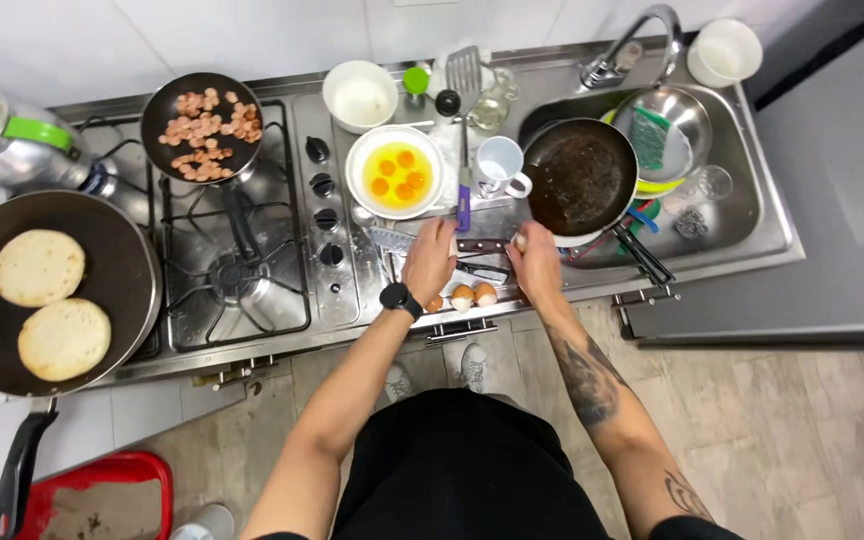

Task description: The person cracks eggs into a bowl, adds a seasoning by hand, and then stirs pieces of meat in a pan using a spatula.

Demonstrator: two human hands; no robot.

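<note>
Steel counter (352,300) at the middle of the frame carries both hands: the left hand (430,258), a black watch (396,297) on its wrist, lies curled over a knife (452,243) with a dark handle, while the right hand (535,262) pinches a small pale thing, perhaps a piece of eggshell, at its fingertips. Just below them lie brown eggshell halves (474,295), and above stands a white bowl (395,172) holding several yolks, beside a white mug (500,164) and an empty dark pan (579,178).
</note>
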